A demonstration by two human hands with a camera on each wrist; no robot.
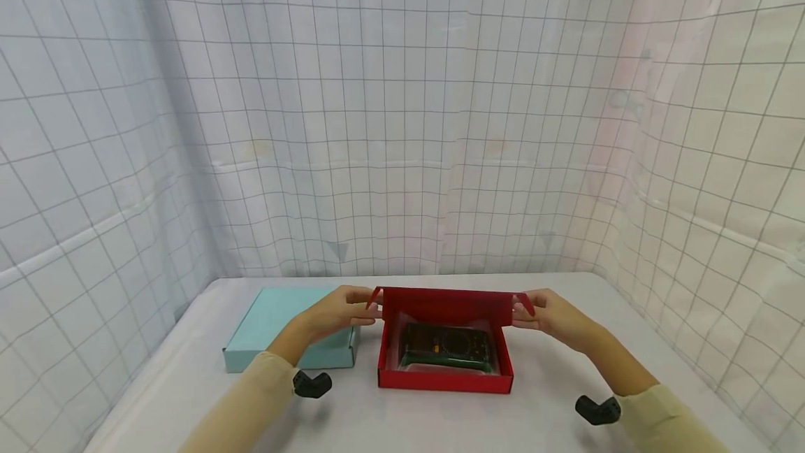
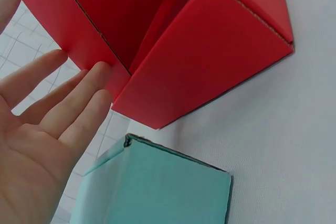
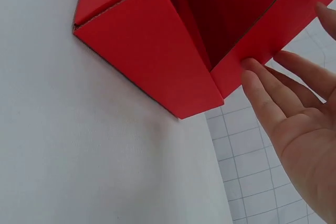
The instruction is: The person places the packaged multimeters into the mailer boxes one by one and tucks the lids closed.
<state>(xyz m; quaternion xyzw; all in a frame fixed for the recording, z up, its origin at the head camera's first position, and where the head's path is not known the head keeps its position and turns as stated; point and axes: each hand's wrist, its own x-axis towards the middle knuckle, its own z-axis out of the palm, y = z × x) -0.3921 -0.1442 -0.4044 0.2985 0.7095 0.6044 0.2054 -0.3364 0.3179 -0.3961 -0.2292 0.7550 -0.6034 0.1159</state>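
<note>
A red cardboard box [image 1: 445, 381] stands on the table with its lid [image 1: 446, 299] raised and tilted toward me. Inside lies a dark device with a round dial and green edge, like a multimeter [image 1: 448, 347], around which clear plastic shows. My left hand [image 1: 346, 310] is at the lid's left side; its fairly straight fingertips [image 2: 100, 72] touch the left side flap [image 2: 68, 22]. On the other side, my right hand [image 1: 550, 317] has extended fingers [image 3: 262, 90] against the right side flap [image 3: 283, 24]. Neither hand is curled round the lid.
A closed light-blue cardboard box [image 1: 277, 313] sits to the left, partly behind my left forearm. The white table [image 1: 547, 390] is bordered by gridded white curtains [image 1: 402, 124] at the back and both sides. Each wrist carries a small black device [image 1: 312, 384].
</note>
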